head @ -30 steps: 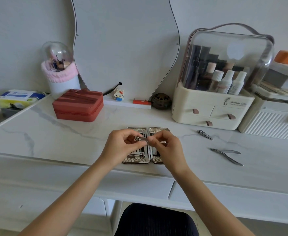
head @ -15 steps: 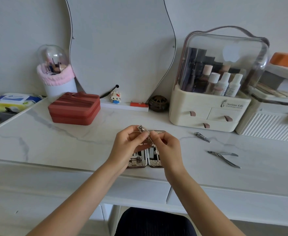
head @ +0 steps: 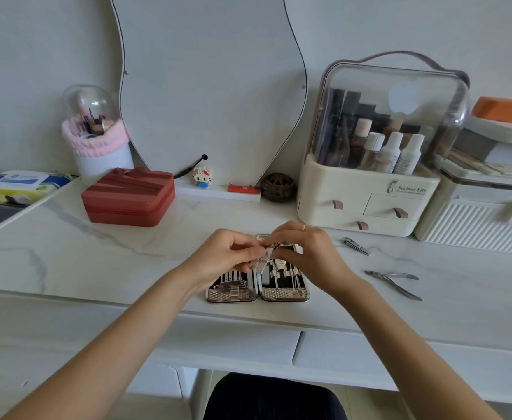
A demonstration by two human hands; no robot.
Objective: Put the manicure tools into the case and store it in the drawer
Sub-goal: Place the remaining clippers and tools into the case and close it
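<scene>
I see both hands over open manicure case [head: 257, 294] at desk front; left hand [head: 227, 256] and right hand [head: 304, 253] pinch small metal tool [head: 263, 262]. Several tools slotted; nail clipper [head: 355, 246], cuticle nipper [head: 395, 282] outside. Drawer [head: 230, 344] closed

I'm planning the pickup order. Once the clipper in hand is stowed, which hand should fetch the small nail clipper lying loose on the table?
Probably the right hand: the small nail clipper lies just to its right, while the left hand would have to cross over the open case.
</scene>
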